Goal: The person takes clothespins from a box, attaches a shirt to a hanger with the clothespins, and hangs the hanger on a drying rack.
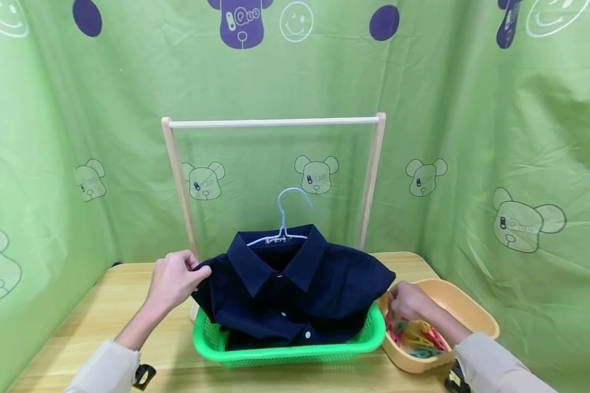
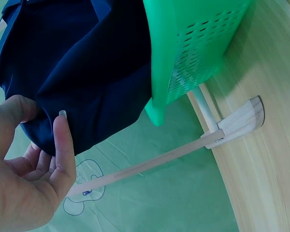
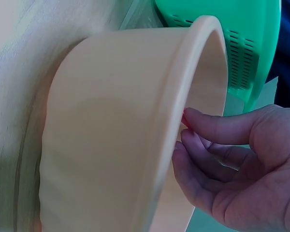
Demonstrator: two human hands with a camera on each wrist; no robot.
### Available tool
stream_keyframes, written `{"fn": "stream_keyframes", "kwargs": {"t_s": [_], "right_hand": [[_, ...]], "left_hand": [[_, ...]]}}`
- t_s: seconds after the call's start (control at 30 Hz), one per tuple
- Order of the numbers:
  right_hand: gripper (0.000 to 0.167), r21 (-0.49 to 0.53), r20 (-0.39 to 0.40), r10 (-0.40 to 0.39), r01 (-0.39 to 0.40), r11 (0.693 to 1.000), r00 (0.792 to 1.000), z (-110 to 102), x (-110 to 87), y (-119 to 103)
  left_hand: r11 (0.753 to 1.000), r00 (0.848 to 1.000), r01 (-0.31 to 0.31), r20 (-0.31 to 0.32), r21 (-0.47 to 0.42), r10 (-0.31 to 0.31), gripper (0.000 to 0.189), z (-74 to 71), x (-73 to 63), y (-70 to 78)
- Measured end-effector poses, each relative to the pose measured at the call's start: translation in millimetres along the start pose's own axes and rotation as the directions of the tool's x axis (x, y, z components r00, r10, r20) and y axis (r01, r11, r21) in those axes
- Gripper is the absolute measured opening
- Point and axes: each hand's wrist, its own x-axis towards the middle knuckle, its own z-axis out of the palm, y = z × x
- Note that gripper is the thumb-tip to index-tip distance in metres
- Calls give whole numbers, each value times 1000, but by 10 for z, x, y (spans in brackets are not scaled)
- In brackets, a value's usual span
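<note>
A dark navy button-up shirt (image 1: 295,305) with white buttons lies spread over a green basket (image 1: 285,357), its collar around a pale blue wire hanger (image 1: 282,218) whose hook points up. My left hand (image 1: 174,278) pinches the shirt's shoulder at the left. In the left wrist view, thumb and fingers of my left hand (image 2: 38,159) close on the dark cloth. My right hand (image 1: 408,300) is over an orange basin (image 1: 464,305) holding several coloured clothespins (image 1: 420,338). In the right wrist view, a small red clothespin (image 3: 185,119) shows at the thumb tip, mostly hidden.
Behind the basket stands a rack with wooden posts (image 1: 371,185) and a white top bar (image 1: 275,123). Everything sits on a light wooden table (image 1: 128,305). Green patterned curtains (image 1: 275,82) enclose the back and both sides.
</note>
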Motion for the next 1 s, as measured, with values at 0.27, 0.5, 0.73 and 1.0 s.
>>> {"fn": "stream_keyframes", "kwargs": {"t_s": [0.27, 0.5, 0.73, 1.0], "right_hand": [[17, -9, 22, -7, 7, 1000, 1000, -43, 20, -19], [31, -12, -3, 5, -5, 1000, 1000, -140, 2, -37], [30, 26, -9, 8, -8, 1000, 1000, -170, -2, 2], [27, 70, -26, 14, -12, 998, 1000, -216, 21, 32]], "left_hand": [[1000, 1000, 5, 2, 3, -5, 18, 0, -2, -4], [1000, 1000, 5, -1, 8, -5, 18, -2, 2, -11], [1000, 1000, 11, 9, 6, -11, 18, -4, 3, -6], [1000, 1000, 11, 7, 0, -11, 19, -7, 5, 5]]}}
